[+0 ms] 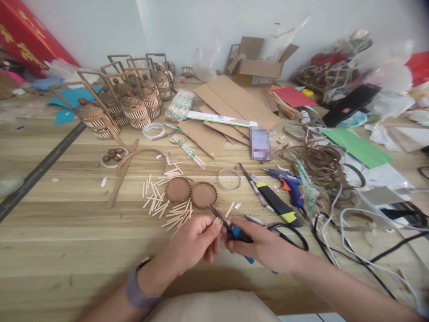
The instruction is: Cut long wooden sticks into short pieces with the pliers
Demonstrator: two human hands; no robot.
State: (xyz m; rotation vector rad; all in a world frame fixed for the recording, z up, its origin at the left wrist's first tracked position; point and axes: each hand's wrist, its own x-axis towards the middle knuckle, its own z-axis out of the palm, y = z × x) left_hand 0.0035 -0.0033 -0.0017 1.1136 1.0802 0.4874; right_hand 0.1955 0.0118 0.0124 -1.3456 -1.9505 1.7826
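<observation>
Banner (31, 33): red, far L; yellow chars., too blurred to read.
Baskets (136, 109): grp., woven, tall handles, back L of tbl.
Beads (112, 154): brown, several, in a white ring.
Cut sticks (154, 197): pale, loose pile, various angles, beside discs.
Stick pack (181, 105): clear wrap, green print, too small to read.
Discs (178, 189): 2, brown, rimmed, side by side, touching.
L hand (197, 239): fingers curled, thumb & fingertips pinching held sticks.
Held sticks (229, 209): betw. hands, nr discs; long axis lower L to upper R, one end pointing up-R, crossing blades.
Cutters (236, 232): dark blades, blue/blk grips; long axis upper L to lower R, tips twd R-hand disc; blade gap can't tell.
R hand (258, 241): wrapped round cutter grips.
Bag (283, 38): white, in box (261, 68); dk print, illegible.
Knife (276, 201): blk/yellow, R of hands.
Glue gun (291, 185): blue, orange trigger.
</observation>
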